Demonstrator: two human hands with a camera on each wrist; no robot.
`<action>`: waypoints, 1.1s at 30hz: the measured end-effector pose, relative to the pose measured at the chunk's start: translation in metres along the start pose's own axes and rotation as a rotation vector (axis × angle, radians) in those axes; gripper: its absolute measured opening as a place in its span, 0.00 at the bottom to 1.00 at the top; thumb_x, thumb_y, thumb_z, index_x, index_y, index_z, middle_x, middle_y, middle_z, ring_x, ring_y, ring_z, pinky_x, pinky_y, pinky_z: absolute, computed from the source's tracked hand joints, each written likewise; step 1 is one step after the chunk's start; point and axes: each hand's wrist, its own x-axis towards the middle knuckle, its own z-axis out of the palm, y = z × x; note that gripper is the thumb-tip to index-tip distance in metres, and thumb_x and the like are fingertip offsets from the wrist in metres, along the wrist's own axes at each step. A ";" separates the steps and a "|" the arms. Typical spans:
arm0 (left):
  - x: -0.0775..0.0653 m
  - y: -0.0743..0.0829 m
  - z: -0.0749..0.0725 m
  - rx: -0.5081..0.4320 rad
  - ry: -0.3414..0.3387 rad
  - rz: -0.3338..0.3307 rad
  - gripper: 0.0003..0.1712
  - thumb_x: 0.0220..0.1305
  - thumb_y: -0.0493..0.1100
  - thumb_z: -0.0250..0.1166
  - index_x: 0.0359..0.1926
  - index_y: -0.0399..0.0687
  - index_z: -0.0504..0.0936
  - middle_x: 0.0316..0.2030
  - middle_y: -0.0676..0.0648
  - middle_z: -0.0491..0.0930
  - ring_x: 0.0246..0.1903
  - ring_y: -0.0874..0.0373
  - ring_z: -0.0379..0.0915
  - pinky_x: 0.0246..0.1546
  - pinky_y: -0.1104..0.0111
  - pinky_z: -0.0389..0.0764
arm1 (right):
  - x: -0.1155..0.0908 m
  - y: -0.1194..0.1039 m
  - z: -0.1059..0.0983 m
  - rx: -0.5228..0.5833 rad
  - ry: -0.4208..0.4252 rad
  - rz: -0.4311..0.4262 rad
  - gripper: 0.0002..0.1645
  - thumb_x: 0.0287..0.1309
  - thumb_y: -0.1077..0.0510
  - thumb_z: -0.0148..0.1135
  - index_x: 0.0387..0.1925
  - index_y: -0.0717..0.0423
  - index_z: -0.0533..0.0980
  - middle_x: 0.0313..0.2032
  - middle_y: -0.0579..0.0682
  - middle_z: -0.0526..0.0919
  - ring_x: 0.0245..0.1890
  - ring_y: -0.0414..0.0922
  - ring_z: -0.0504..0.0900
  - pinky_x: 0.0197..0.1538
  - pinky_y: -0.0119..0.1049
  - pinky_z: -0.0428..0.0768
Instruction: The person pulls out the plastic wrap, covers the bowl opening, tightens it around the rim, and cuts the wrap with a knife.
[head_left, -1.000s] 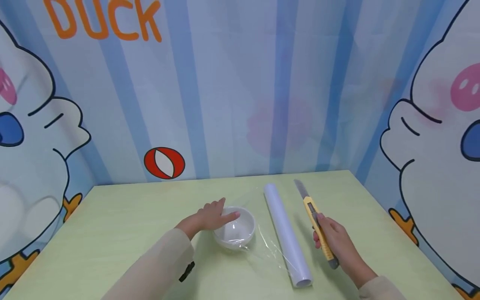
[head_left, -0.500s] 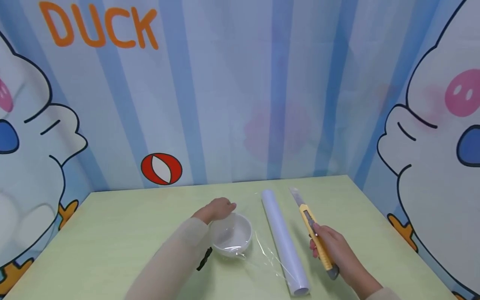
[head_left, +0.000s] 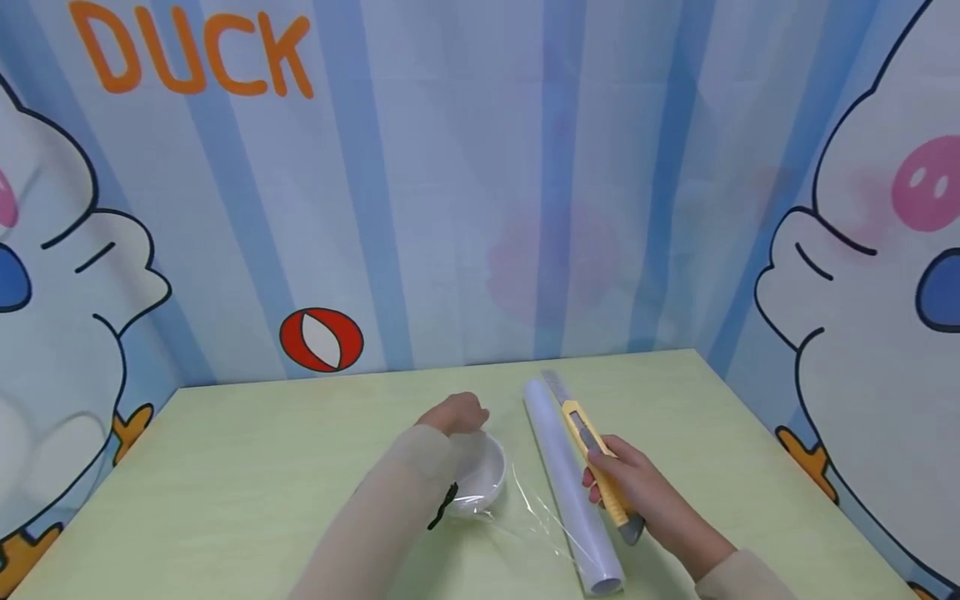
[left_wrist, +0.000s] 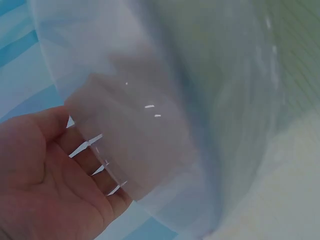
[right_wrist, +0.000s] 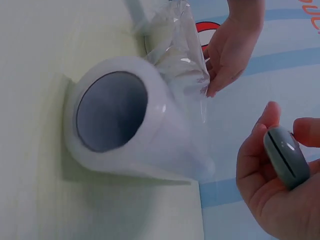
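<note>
A white bowl (head_left: 491,475) stands mid-table, partly hidden by my left sleeve. Clear cling film (head_left: 536,510) stretches over it and across to the cling film roll (head_left: 566,483) on its right. At the bowl's far rim my left hand (head_left: 456,414) pinches the film edge; the left wrist view shows its fingers (left_wrist: 92,162) along that edge. My right hand (head_left: 637,492) grips a yellow utility knife (head_left: 579,425), thumb on top. Its grey blade (head_left: 557,387) is out and points away from me, over the roll's right side. In the right wrist view the knife's grey butt end (right_wrist: 286,157) shows.
The pale green table (head_left: 285,467) reaches to a blue striped backdrop (head_left: 465,167) with cartoon ducks on both sides. A black cord (head_left: 442,506) hangs from the left sleeve beside the bowl.
My left hand has moved right along the bowl's far rim, its fingers now folded in at the film. The right hand has carried the knife left, over the roll's side.
</note>
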 end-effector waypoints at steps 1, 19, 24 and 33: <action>-0.012 0.009 -0.005 -0.010 -0.005 -0.037 0.18 0.68 0.47 0.47 0.44 0.39 0.76 0.41 0.44 0.76 0.42 0.54 0.70 0.47 0.60 0.71 | 0.001 -0.002 0.002 0.004 -0.014 -0.003 0.23 0.68 0.51 0.43 0.55 0.66 0.60 0.27 0.47 0.73 0.24 0.39 0.74 0.30 0.32 0.74; -0.018 0.028 -0.010 0.062 -0.007 -0.110 0.12 0.66 0.44 0.49 0.38 0.44 0.77 0.38 0.48 0.76 0.35 0.57 0.68 0.40 0.64 0.71 | 0.071 -0.035 0.039 -0.337 0.027 0.147 0.13 0.66 0.56 0.42 0.44 0.62 0.64 0.29 0.53 0.76 0.28 0.44 0.72 0.32 0.33 0.70; -0.014 0.029 -0.010 0.073 -0.001 -0.109 0.10 0.63 0.42 0.53 0.29 0.44 0.78 0.30 0.48 0.75 0.30 0.58 0.68 0.33 0.67 0.71 | 0.088 -0.031 0.048 -0.552 0.053 0.171 0.14 0.63 0.56 0.44 0.43 0.63 0.66 0.28 0.50 0.76 0.28 0.44 0.71 0.31 0.32 0.69; -0.019 0.035 -0.020 0.100 -0.062 -0.064 0.11 0.63 0.38 0.51 0.37 0.43 0.81 0.37 0.48 0.82 0.33 0.58 0.72 0.37 0.66 0.73 | 0.090 -0.035 0.066 -0.793 0.016 0.136 0.10 0.61 0.58 0.46 0.33 0.61 0.69 0.22 0.49 0.76 0.22 0.43 0.69 0.27 0.32 0.66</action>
